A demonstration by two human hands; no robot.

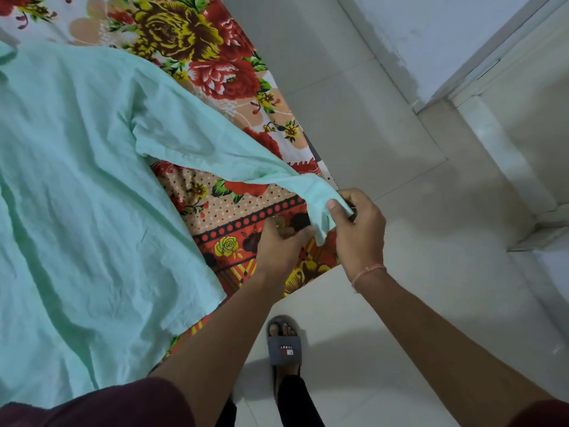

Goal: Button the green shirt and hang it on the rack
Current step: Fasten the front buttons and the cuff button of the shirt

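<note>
The pale green shirt (80, 186) lies spread flat on a bed with a floral sheet (197, 47). One long sleeve runs off to the right, and its cuff (320, 204) hangs at the bed's edge. My right hand (360, 232) pinches the cuff from the right, thumb on top. My left hand (283, 245) holds the cuff's lower flap from underneath. Any button on the cuff is hidden by my fingers. No rack is in view.
The bed's edge runs diagonally from top centre to bottom left. Pale tiled floor (385, 124) fills the right side, with a wall and a door frame (480, 75) at the upper right. My foot in a grey slipper (284, 343) stands by the bed.
</note>
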